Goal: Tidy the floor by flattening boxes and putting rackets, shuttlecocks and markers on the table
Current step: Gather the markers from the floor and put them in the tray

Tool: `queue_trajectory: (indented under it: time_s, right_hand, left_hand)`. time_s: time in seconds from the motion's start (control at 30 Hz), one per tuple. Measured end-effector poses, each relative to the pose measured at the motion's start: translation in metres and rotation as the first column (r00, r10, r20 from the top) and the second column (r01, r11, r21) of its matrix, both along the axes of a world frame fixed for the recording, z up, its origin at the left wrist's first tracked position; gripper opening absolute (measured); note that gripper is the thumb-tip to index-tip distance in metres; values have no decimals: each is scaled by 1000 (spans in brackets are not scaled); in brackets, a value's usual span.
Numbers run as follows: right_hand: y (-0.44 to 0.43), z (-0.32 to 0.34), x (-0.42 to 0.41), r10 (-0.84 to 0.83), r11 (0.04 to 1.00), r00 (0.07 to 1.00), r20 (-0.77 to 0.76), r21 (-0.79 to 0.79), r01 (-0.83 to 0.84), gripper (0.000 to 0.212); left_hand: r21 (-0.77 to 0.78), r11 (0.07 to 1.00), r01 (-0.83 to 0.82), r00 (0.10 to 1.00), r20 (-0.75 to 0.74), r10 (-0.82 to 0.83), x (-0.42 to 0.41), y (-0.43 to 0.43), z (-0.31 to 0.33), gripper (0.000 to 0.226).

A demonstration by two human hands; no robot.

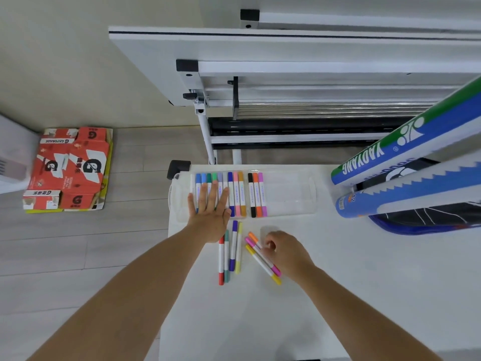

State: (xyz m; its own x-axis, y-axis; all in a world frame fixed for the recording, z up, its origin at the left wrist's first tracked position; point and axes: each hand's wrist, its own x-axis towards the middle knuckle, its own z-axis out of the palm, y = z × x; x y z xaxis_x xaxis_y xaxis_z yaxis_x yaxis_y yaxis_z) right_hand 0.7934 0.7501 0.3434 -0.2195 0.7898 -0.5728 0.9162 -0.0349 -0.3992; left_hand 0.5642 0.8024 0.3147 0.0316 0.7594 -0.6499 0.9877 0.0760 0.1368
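On the white counter (364, 295), the left hand (209, 212) presses straight fingers flat on coloured plastic markers (235, 194) racked in a clear plastic tray (291, 194). The right hand (283, 252) curls its fingers round orange, pink and yellow loose markers (260, 259). These are probably light, stiff and prone to rolling; grip mid-barrel.

A folded white desk (156, 61) stands at the far side. A white appliance (13, 162) sits far left on the wood floor (78, 256).

1 head camera looks steeply down, close over table (338, 308) and floor (78, 256).
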Motion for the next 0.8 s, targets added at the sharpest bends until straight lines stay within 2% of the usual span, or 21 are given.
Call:
queue_trajectory:
  time_s: [0.1, 0.27, 0.43, 0.53, 0.67, 0.8]
  right_hand:
    - [-13, -13, 7, -32, 999, 999, 41, -30, 33, 12]
    - [-13, -18, 13, -127, 991, 992, 22, -38, 127, 13]
    - [-9, -19, 21, -230, 972, 972, 37, 57, 228, 16]
    - [-9, -17, 22, -199, 975, 978, 69, 115, 190, 18]
    - [-11, -15, 15, -101, 993, 990, 99, 72, 94, 25]
    - [-13, -17, 8, -85, 994, 988, 130, 83, 75, 20]
  left_hand:
    - [11, 1000, -2, 1000, 8, 1, 0, -1, 0, 64]
    - [12, 1000, 3, 1000, 1, -3, 0, -1, -1, 64]
    - [17, 1000, 4, 1000, -1, -4, 0, -1, -2, 64]
    - [18, 1000, 1, 1000, 1, -1, 0, -2, -3, 64]
    - [24, 1000, 3, 1000, 0, -3, 0, -2, -2, 64]
    - [27, 1000, 8, 1000, -1, -7, 0, -1, -3, 65]
